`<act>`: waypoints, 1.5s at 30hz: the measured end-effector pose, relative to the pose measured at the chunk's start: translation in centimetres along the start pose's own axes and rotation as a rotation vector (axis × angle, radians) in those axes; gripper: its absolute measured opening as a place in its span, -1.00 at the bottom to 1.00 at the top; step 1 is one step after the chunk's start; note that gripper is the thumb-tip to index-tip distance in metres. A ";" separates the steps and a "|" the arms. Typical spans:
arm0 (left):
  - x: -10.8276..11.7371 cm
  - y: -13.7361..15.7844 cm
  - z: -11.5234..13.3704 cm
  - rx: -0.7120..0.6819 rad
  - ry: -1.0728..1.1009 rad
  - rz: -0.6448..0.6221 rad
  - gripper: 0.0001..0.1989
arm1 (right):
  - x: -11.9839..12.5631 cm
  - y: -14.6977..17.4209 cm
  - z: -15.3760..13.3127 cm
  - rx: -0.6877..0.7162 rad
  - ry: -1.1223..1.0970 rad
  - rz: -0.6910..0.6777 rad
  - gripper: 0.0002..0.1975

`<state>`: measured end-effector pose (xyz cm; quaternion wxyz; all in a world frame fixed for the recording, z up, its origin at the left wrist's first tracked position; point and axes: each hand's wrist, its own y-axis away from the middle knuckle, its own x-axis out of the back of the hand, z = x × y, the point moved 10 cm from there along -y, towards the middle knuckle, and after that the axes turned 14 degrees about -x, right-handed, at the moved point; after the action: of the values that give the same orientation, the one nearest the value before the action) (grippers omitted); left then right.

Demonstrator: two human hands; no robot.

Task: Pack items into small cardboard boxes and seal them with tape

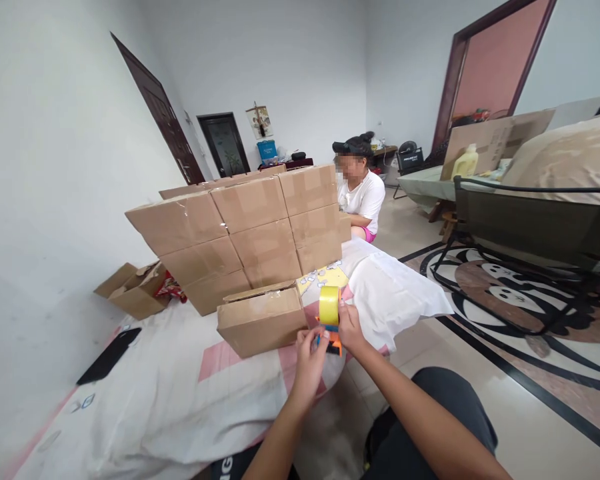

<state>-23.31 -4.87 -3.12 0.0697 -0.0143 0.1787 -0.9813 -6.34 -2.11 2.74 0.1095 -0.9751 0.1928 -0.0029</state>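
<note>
My right hand is wrapped round an orange and blue tape dispenser that carries a yellow roll of packing tape. My left hand is at the dispenser's lower end, thumb and fingers pinched close to its blue and orange part. Whether a tape end is between those fingers is too small to make out. Just left of the hands a long cardboard box rests on the cloth-covered surface, with tape along its top. Neither hand grips this box.
Behind it rise stacked taped cartons. An opened carton and a dark flat object lie at left. Beyond the stack sits a person in a white shirt. A black-framed chair stands at right, near a table with a yellow bottle.
</note>
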 end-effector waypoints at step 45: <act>-1.1 1.8 -0.8 -0.037 -0.072 0.063 -0.45 | 3.3 -1.9 -0.1 -0.283 -0.272 0.109 -0.50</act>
<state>-22.02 -6.08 -4.49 0.1064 -0.0452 0.1944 -0.9741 -2.52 -1.63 3.10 -0.0036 -0.9603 0.2270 0.1618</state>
